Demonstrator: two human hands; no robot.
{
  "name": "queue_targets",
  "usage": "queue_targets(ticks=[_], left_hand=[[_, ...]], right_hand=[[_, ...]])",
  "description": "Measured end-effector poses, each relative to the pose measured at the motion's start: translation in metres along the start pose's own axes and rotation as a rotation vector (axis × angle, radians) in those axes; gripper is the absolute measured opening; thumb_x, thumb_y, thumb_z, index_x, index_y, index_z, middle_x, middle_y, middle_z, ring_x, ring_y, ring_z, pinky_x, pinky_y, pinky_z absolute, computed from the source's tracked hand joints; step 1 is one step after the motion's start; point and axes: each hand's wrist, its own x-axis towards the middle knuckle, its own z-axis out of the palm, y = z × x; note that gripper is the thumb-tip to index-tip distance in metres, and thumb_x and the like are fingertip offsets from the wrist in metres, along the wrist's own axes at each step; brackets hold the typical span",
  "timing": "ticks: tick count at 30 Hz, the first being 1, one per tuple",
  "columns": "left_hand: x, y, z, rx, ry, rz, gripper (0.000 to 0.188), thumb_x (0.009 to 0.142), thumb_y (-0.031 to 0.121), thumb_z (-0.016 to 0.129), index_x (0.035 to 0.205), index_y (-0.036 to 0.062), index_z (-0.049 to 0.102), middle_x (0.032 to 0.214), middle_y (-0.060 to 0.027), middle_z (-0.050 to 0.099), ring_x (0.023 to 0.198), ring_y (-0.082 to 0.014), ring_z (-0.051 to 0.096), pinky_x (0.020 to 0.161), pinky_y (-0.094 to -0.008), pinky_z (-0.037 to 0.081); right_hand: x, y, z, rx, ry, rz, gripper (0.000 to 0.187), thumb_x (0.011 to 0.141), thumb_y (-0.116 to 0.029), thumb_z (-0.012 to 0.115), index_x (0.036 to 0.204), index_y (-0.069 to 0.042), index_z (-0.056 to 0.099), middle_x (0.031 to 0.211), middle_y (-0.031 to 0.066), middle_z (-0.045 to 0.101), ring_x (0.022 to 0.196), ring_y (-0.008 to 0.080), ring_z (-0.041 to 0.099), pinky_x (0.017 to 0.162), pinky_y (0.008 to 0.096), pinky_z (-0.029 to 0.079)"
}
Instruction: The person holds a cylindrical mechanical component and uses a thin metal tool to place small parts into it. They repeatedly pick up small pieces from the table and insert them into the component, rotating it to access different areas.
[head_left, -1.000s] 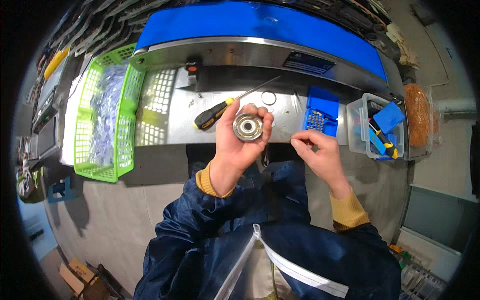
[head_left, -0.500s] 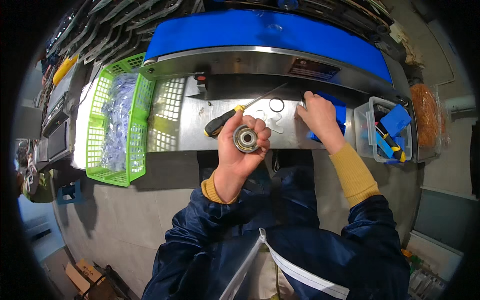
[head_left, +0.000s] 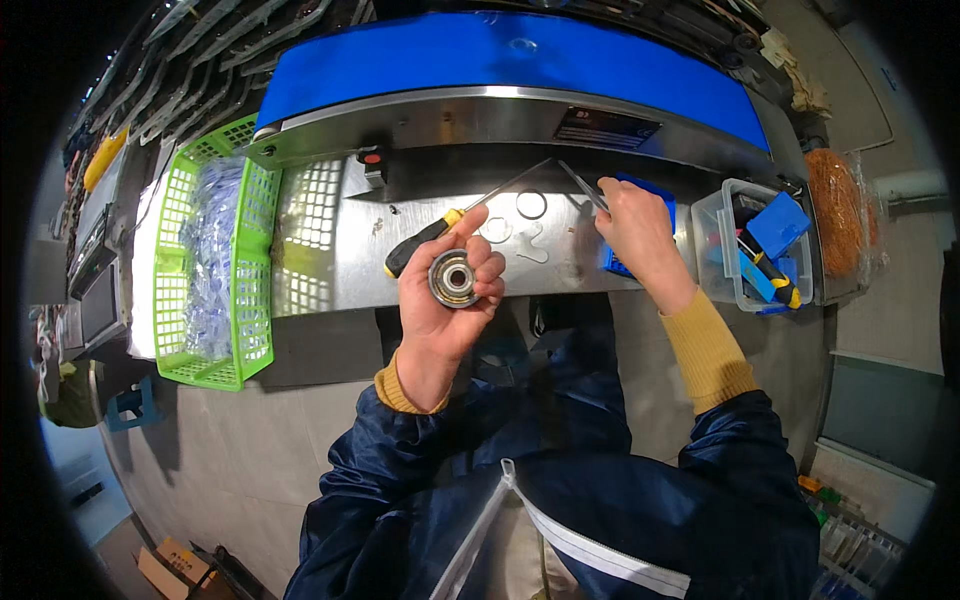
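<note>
In my left hand (head_left: 437, 300), the fingers curl around a round metal ball bearing (head_left: 453, 279), its open face turned up. A screwdriver (head_left: 424, 244) with a black and yellow handle lies on the steel ledge just beyond that hand, its shaft pointing away to the right. My right hand (head_left: 645, 235) grips slim metal tweezers (head_left: 582, 186), tips directed away and to the left. Between the hands, a dark ring (head_left: 531, 205) and a flat, pale, oddly shaped piece (head_left: 535, 244) rest on the steel. Part of a blue tray (head_left: 617, 262) shows behind my right hand.
A green basket (head_left: 257, 270) of clear plastic bags stands at left. A blue-topped machine (head_left: 520, 60) spans the back of the steel ledge (head_left: 345, 270). At right, a clear bin (head_left: 708, 240) holds blue boxes and a yellow-black tool, near bagged orange material (head_left: 832, 215).
My right hand has drawn the tweezers into clearer view. The bearing stays in my left hand. The whole scene has shifted slightly to the left.
</note>
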Motion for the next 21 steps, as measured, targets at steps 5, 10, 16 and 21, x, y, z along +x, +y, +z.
queue_targets(ticks=[5,10,16,21], left_hand=[[0.001,-0.002,0.0,-0.017,0.012,0.006,0.04,0.096,0.01,0.046,0.135,0.0022,0.05,0.076,-0.0027,0.043,0.071,-0.0151,0.044,0.058,-0.0246,0.045],[0.005,-0.004,-0.001,-0.095,0.078,0.005,0.039,0.093,0.007,0.048,0.132,0.0034,0.049,0.08,-0.0048,0.049,0.075,-0.0168,0.047,0.062,-0.0256,0.046],[0.011,-0.006,0.0,-0.167,0.108,0.044,0.036,0.093,0.007,0.047,0.129,0.0011,0.051,0.084,-0.0065,0.052,0.078,-0.0172,0.049,0.064,-0.0266,0.049],[0.012,-0.007,0.002,-0.168,0.109,0.051,0.034,0.094,0.008,0.047,0.125,-0.0004,0.053,0.084,-0.0083,0.054,0.075,-0.0174,0.051,0.061,-0.0276,0.049]], right_hand=[[-0.016,-0.004,-0.016,0.174,0.097,-0.038,0.015,0.078,-0.005,0.067,0.092,0.001,0.066,0.083,0.0158,0.066,0.072,0.0315,0.066,0.063,0.0392,0.053],[-0.035,-0.021,-0.037,0.701,0.178,0.06,0.009,0.085,0.001,0.064,0.094,0.002,0.062,0.084,0.0091,0.066,0.077,0.0119,0.066,0.071,0.0243,0.052],[-0.052,-0.051,-0.042,1.438,0.151,-0.092,0.024,0.089,0.007,0.06,0.112,0.005,0.057,0.105,0.0145,0.067,0.093,0.0185,0.068,0.086,0.032,0.056],[-0.058,-0.073,-0.04,1.381,0.154,-0.412,0.023,0.083,0.008,0.064,0.106,0.004,0.063,0.107,0.0176,0.069,0.098,0.0242,0.067,0.085,0.0356,0.054]])
